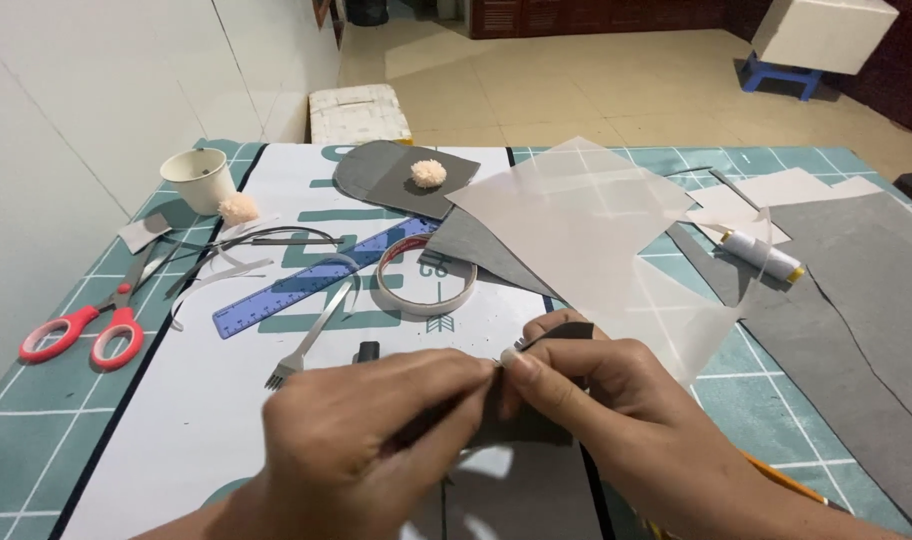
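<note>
My left hand (376,435) and my right hand (601,395) meet low in the middle of the view, over a white sheet (196,400) on the green cutting mat (36,440). Both pinch one small dark grey piece of felt (521,425), fingertips touching at its top edge. Most of the piece is hidden by my fingers. A thin dark strand or tool seems to lie under my left fingers; I cannot tell what it is.
Red-handled scissors (81,330), a blue ruler (311,280), a tape roll (426,275), a metal pronged punch (311,335), a paper cup (201,178), pompoms (428,172), translucent paper (586,215), a thread spool (764,255) and grey felt sheets (856,300) surround my hands.
</note>
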